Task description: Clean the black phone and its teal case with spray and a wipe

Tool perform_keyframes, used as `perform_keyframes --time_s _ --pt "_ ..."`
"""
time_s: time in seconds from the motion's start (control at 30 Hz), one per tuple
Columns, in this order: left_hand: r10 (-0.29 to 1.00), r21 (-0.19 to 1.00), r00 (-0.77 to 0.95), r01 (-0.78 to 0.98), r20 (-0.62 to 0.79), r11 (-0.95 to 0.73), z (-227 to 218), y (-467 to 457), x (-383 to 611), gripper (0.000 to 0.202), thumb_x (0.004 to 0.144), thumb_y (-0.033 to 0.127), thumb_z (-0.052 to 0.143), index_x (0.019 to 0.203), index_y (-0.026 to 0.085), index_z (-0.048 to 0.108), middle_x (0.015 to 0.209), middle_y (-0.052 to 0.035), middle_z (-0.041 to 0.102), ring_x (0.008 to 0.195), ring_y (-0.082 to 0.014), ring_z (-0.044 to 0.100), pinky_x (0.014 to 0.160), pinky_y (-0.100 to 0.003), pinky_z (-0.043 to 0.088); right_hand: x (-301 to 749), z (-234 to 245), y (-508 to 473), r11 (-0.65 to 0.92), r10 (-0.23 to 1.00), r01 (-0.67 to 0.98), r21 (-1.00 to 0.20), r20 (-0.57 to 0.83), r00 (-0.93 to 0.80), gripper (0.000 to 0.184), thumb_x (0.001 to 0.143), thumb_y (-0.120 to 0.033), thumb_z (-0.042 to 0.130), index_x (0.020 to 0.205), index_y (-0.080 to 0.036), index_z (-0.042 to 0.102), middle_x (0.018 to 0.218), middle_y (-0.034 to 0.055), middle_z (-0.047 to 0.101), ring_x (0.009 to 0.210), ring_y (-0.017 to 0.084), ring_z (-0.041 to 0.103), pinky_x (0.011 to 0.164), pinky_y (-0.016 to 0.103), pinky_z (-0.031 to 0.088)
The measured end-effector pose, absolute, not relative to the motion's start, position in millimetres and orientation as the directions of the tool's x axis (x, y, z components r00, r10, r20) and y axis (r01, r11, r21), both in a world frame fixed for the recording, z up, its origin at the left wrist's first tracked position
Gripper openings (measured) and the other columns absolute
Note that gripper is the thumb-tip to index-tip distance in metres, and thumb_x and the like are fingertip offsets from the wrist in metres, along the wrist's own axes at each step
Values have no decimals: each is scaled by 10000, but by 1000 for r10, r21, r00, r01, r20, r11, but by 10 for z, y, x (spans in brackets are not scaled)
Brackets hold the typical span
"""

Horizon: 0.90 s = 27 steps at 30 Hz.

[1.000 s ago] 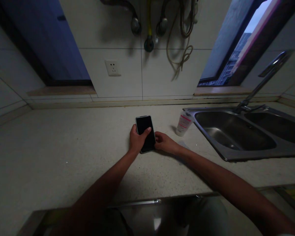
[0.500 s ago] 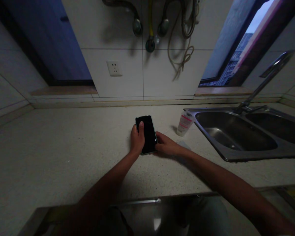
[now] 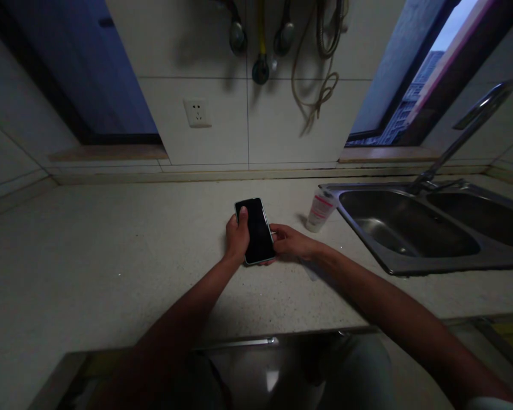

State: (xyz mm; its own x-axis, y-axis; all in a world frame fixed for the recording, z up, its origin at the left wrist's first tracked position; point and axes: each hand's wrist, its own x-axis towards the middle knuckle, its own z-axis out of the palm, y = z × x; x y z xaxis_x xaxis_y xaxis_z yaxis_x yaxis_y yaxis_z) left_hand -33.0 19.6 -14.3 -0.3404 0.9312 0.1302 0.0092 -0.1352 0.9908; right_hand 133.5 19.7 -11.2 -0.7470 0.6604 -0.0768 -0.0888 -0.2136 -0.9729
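Observation:
A smartphone (image 3: 260,234) with a dark screen and a pale edge is held above the countertop, slightly tilted. My left hand (image 3: 237,239) grips its left side, thumb lying on the screen and the other fingers hidden behind. At the lower right edge, my right hand (image 3: 294,244) is closed on the phone with bent fingers; some fingertips show under the bottom edge. A pale, see-through scrap (image 3: 310,270) shows just below my right wrist; whether the hand touches it I cannot tell.
A clear plastic cup (image 3: 320,212) with pink print stands right of my hands, beside the steel double sink (image 3: 393,267) with its faucet (image 3: 465,131). The speckled countertop (image 3: 89,245) ends in a front edge near me. Behind it, the tiled wall bears a socket (image 3: 197,113) and pipes.
My right hand has shifted slightly along the phone's right edge, its fingertips now showing beneath. The see-through scrap has gone from above my right forearm to below it. The view has tilted slightly.

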Motion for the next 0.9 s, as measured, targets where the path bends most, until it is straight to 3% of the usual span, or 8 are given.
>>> perform_keyframes --time_s 0.17,0.3,0.47,0.57,0.73,0.9 --pt "936 992 -328 36 127 -122 -139 195 -330 621 793 804 518 773 187 585 664 -17 576 559 -137 518 493 -243 395 1401 -111 226 -285 630 -73 -956 -130 -765 550 702 -136 758 1196 -147 516 906 84 785 791 219 775 800 395 626" --pt "953 999 -303 -27 28 -39 -160 215 -352 647 756 829 534 763 184 575 647 -17 573 543 -139 520 482 -247 396 1480 -45 265 -381 596 -104 -919 -158 -787 453 708 -131 795 1093 -137 556 893 62 776 813 195 766 869 422 614" --pt "951 991 -306 -132 -51 11 -220 270 -407 656 730 841 551 757 186 566 642 -14 568 542 -139 526 497 -252 412 1478 21 260 -400 577 -107 -910 -160 -801 446 790 -383 821 1081 -133 594 976 101 763 894 223 767 873 389 612" --pt "944 995 -330 -96 -14 -18 -238 293 -427 623 759 817 547 758 194 571 638 -11 563 557 -145 531 513 -257 407 1428 21 224 -353 620 -121 -928 -136 -773 437 791 -481 809 997 -151 610 933 79 748 857 211 757 809 365 629" --pt "914 996 -401 -34 59 -79 -197 280 -411 580 807 778 528 751 202 570 657 -20 574 599 -161 550 530 -266 399 1354 -38 189 -283 732 -151 -947 -111 -672 427 770 -505 819 963 -168 642 890 39 697 773 152 682 709 330 637" --pt "883 997 -462 41 83 -73 -197 267 -407 559 841 749 503 729 204 559 681 -28 584 630 -170 558 549 -271 399 1261 -115 170 -187 835 -162 -969 -69 -546 445 739 -543 826 818 -145 643 709 -9 614 637 107 598 666 284 597"
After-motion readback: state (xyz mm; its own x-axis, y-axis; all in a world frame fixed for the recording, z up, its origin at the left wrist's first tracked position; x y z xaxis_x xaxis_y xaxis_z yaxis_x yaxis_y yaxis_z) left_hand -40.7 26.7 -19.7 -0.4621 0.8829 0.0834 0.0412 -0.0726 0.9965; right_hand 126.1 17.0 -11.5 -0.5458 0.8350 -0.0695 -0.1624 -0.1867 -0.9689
